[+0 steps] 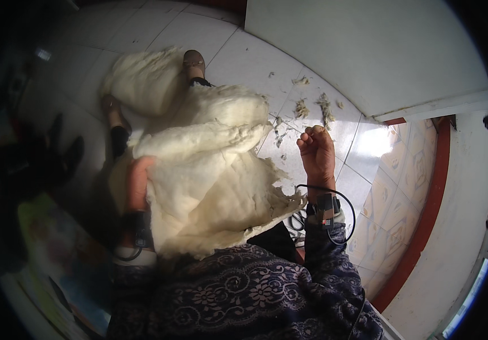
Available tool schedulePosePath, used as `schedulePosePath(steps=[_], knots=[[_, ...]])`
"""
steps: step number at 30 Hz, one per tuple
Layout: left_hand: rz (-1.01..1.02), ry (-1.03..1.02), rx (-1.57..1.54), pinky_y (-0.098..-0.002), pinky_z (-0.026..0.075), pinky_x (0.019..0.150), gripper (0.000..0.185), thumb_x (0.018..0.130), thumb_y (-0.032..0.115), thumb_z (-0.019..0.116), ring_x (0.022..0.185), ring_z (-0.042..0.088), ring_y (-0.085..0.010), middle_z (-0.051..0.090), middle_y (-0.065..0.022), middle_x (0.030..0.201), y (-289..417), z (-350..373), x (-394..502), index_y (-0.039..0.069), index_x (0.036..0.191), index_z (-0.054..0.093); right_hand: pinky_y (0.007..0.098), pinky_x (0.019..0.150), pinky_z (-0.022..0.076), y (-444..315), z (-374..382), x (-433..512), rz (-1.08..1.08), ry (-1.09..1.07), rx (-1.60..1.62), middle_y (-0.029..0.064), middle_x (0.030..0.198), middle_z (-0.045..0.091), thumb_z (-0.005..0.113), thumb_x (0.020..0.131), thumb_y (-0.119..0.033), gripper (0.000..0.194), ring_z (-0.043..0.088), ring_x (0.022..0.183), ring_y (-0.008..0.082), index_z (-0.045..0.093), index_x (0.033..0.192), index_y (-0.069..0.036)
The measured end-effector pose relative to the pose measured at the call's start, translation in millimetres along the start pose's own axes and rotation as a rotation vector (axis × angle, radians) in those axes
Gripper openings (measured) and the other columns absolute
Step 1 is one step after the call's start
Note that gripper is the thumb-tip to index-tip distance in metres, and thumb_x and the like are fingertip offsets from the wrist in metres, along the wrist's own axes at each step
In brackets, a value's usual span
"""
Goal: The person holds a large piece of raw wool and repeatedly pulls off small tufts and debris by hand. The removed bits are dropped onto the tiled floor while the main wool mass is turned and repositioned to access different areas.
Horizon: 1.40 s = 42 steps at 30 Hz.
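Observation:
Across my lap lies a thick sheet of cream, wool-like batting (210, 187), folded over at its far side and ragged along its right edge. My left hand (138, 182) is at the sheet's left edge, gripping it; the fingertips are partly hidden by the fold. To the right of the batting, my right hand (317, 151) is raised above the floor, apart from the sheet. Its fingers are curled in, and nothing shows clearly between them. A band with a small cabled device (325, 210) circles the right wrist, and a similar device (142, 229) is on the left.
A rolled cream bundle (146, 80) lies on the tiled floor between my feet. Loose greyish tufts (324, 111) are scattered to the right. A pale panel (367, 51) stands at the upper right, beside a red-edged threshold (433, 187). Dark objects at the left are blurred.

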<state>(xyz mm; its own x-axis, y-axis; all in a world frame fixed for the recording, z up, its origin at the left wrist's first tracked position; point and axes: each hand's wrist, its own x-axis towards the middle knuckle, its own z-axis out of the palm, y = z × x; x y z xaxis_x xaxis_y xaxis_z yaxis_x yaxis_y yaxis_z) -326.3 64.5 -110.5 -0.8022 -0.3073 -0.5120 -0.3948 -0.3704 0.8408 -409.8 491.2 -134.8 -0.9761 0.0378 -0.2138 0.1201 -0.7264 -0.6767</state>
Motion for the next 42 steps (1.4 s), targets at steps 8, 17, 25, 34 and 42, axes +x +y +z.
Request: schedulePosePath(steps=[8,17,25,34,42], knots=[[0.236,0.104,0.469,-0.0334,0.042,0.107,0.059,0.092,0.016,0.067,0.125,0.056,-0.0254,0.058,-0.0179,0.138,16,20,18,-0.005,0.144,0.048,0.0289,0.063,0.0589,21,44,12,0.105,-0.072,-0.387,0.0049,0.086,0.069,0.066,0.095,-0.018,0.012,0.07,0.071,0.0148,0.065,0.091,-0.006],[0.562,-0.696,0.892,-0.0325,0.045,0.105,0.052,0.093,0.017,0.069,0.126,0.054,-0.0213,0.06,-0.0154,0.132,32,157,30,-0.007,0.137,0.053,0.028,0.067,0.0566,17,66,38,0.329,-0.272,-0.904,0.0107,0.09,0.073,0.064,0.093,-0.018,0.016,0.072,0.078,0.0181,0.065,0.091,-0.002],[0.264,-0.667,0.754,-0.0296,0.053,0.069,0.023,0.085,0.006,0.07,0.075,0.061,-0.0111,0.07,-0.0043,0.087,23,187,27,-0.006,0.104,0.068,0.0311,0.076,0.0591,14,70,14,0.049,-0.305,-0.69,0.0094,0.108,0.071,0.062,0.097,-0.008,0.01,0.073,0.087,0.0187,0.067,0.098,0.001],[0.387,-0.587,0.575,-0.0251,0.049,0.066,0.02,0.086,0.005,0.068,0.075,0.056,-0.0042,0.066,0.001,0.083,19,175,9,-0.005,0.103,0.069,0.0333,0.069,0.053,34,109,-7,-0.398,-0.324,-1.164,0.0101,0.084,0.066,0.071,0.083,0.0,0.011,0.064,0.076,0.0233,0.073,0.094,-0.001],[0.462,-0.561,0.654,-0.0244,0.044,0.061,0.01,0.085,0.005,0.069,0.069,0.051,-0.0035,0.061,0.0032,0.074,13,171,9,-0.003,0.091,0.068,0.0412,0.066,0.0551,38,100,-1,-0.584,-0.323,-1.383,0.0141,0.082,0.068,0.071,0.078,-0.006,0.006,0.068,0.075,0.0364,0.069,0.084,-0.004]])
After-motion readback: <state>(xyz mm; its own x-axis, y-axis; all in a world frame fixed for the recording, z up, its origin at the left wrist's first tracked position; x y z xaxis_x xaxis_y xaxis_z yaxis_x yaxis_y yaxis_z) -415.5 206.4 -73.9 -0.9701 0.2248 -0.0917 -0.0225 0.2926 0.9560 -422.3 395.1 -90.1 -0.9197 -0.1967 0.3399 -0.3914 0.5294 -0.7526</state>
